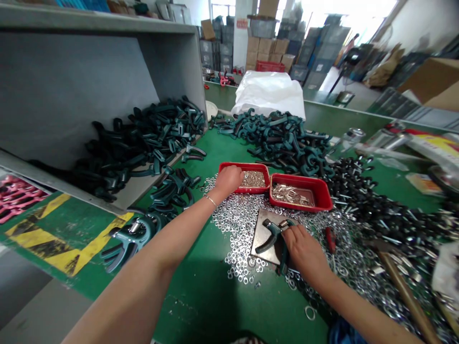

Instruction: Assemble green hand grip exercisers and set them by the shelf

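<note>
My left hand (230, 178) reaches over the left end of a red tray (267, 176) filled with small brass-coloured parts (253, 179). Its fingers curl down and together, and their tips are hidden. My right hand (304, 248) is closed around a dark green plastic clamp (274, 240), which rests on a square metal plate (261, 224). A second red tray (325, 195) holds small metal pins (291, 195) just beyond that plate. Loose metal washers (238, 239) lie around the plate.
Green clamp parts (283, 136) are heaped behind the trays, with more inside a grey shelf box (175, 62). Several assembled clamps (134, 234) lie at left. Black-headed screws (366, 191), a red-handled screwdriver (330, 240) and a wooden-handled hammer (403, 286) lie at right.
</note>
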A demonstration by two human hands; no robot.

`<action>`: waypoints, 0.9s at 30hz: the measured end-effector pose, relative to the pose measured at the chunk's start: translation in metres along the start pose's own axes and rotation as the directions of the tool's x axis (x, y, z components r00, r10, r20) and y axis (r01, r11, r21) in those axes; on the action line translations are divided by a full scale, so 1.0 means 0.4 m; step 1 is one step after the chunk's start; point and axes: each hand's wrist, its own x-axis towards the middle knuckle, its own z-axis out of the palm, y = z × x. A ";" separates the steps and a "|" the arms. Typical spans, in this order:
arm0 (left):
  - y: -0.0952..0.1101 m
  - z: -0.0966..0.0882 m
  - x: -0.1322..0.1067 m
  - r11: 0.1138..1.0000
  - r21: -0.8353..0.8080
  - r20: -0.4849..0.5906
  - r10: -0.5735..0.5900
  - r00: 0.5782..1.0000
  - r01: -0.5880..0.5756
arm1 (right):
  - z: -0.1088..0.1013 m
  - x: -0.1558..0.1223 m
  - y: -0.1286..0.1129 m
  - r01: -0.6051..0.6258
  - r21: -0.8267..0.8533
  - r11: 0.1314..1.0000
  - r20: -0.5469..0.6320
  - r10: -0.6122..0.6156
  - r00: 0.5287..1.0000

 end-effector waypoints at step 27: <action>-0.005 0.003 0.010 0.999 -0.017 0.058 -0.044 0.997 0.046 | 0.038 -0.040 0.071 -0.087 0.625 0.776 -0.059 0.158 0.986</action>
